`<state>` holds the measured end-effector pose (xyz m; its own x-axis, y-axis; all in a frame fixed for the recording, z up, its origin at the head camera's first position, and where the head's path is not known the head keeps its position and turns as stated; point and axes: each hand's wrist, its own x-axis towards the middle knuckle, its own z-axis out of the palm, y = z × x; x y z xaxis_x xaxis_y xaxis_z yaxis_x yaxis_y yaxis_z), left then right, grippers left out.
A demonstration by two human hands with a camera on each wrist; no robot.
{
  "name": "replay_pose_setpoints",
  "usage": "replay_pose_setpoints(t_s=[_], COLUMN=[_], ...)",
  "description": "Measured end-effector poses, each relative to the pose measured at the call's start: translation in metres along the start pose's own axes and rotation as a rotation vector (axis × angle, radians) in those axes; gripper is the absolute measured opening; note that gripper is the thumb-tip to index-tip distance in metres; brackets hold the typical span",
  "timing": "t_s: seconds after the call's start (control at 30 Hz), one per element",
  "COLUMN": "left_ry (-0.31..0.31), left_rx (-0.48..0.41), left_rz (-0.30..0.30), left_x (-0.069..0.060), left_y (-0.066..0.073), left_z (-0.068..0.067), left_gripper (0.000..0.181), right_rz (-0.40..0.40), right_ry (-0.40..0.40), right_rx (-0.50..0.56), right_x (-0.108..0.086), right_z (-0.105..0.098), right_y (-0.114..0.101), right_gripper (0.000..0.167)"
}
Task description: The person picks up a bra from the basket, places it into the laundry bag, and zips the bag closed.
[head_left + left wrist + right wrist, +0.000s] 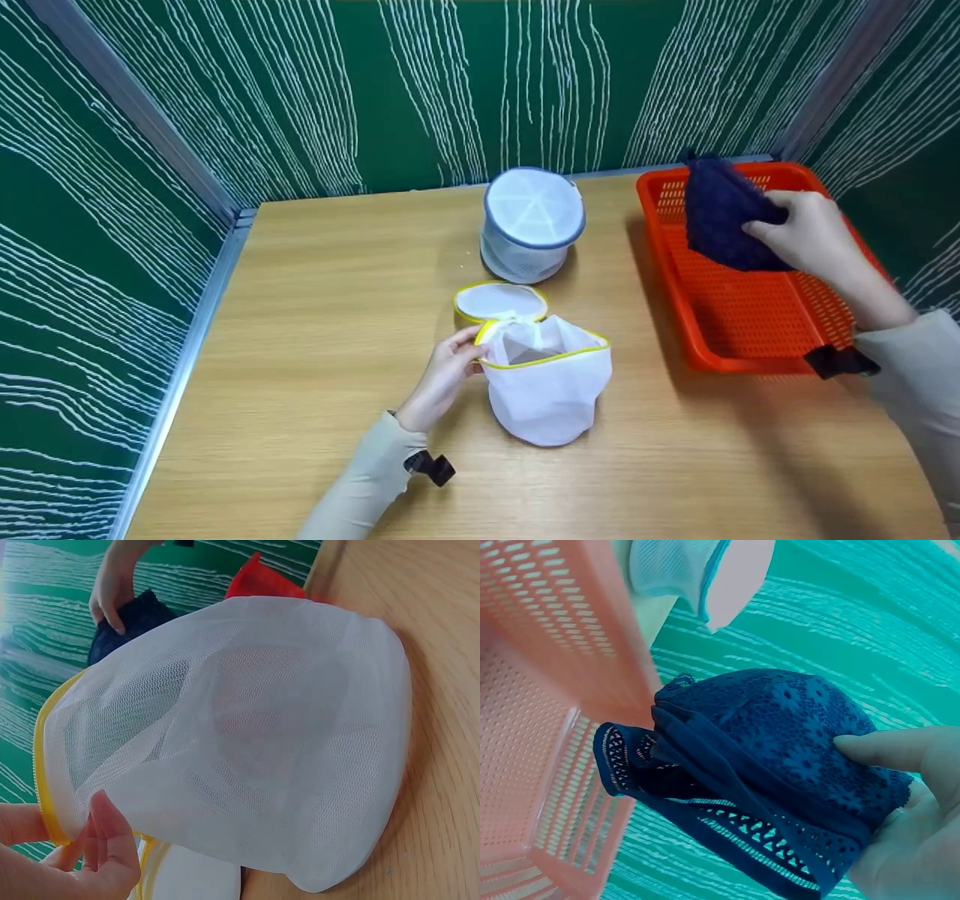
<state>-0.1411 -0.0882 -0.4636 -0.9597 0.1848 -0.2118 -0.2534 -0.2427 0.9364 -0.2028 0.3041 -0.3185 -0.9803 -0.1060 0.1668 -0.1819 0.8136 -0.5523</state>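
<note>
My right hand [814, 236] pinches a dark navy lace bra [724, 217] and holds it above the red basket. The right wrist view shows the bra [772, 712] folded, its floral lace cup outermost and its bands bunched below. My left hand [450, 367] pinches the yellow-zipped rim of a white mesh laundry bag [551, 401] standing on the table. The bag's mouth gapes, and its round lid [501, 300] is folded back on the far side. In the left wrist view the thumb and fingers grip the mesh bag [300, 742] close to its zip.
An orange-red plastic basket [679, 315] with slotted walls stands on the right of the wooden table [322, 300]. Behind the white bag is a closed cylindrical mesh laundry bag [532, 217] with blue trim. Green panels with white streaks [420, 90] enclose the table's back and sides.
</note>
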Motion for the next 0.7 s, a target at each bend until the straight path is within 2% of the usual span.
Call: replay_pose_setpoints(t_s=[0.23, 0.33, 0.5, 0.7], left_ry=[0.007, 0.009, 0.014, -0.003], left_rx=[0.004, 0.007, 0.008, -0.01], left_rz=[-0.018, -0.016, -0.021, 0.0], left_x=[0.0, 0.001, 0.002, 0.002], left_y=[0.001, 0.0, -0.001, -0.002], left_z=[0.0, 0.0, 0.0, 0.0], left_gripper=[0.039, 0.039, 0.039, 0.039], right_rz=[-0.035, -0.025, 0.026, 0.07], right_ry=[0.041, 0.043, -0.024, -0.127], right_rx=[0.133, 0.207, 0.355, 0.594], right_x=[-0.006, -0.006, -0.007, -0.006], right_z=[0.008, 0.014, 0.022, 0.036], right_y=[-0.014, -0.019, -0.024, -0.03], right_gripper=[0.027, 0.026, 0.032, 0.026])
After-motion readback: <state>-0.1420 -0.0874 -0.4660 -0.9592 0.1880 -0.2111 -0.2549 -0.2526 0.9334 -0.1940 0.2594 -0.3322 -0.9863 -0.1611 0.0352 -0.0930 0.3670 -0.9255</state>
